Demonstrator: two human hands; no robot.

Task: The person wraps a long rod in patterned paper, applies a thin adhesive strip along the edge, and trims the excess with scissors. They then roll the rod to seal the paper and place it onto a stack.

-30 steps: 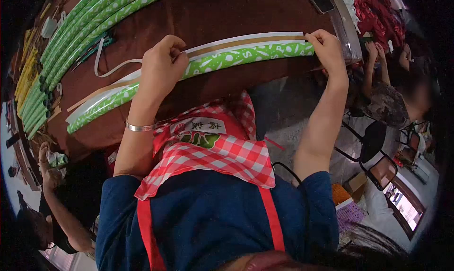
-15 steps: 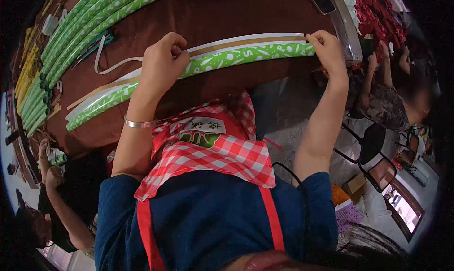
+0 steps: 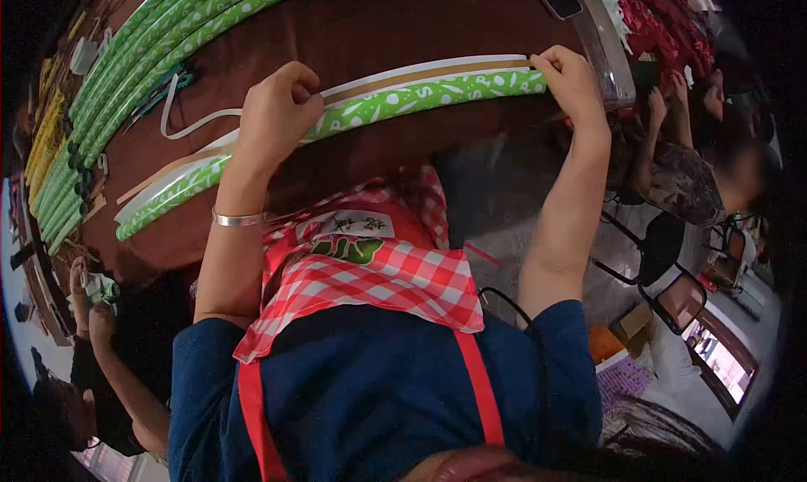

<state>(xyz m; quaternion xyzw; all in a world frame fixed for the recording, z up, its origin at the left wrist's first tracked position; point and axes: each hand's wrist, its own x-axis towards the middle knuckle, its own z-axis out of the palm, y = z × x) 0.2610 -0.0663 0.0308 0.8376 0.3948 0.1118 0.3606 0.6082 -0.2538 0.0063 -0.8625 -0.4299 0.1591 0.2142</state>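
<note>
Green patterned roll point(image 3: 420, 98) lies on brown cloth point(image 3: 437, 20)

The right hand point(image 3: 570, 83) pinches the tan strip point(image 3: 437, 70) at its end, thumb against forefinger. The left hand point(image 3: 282, 112) curls over the roll midway, fingers bent; whether they grip it, I cannot tell.

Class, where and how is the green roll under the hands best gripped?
I'd grip the green patterned roll by its rounded body, from the person's side: its brown strip lies along the far side, and its length suggests two hands, spaced apart.
</note>
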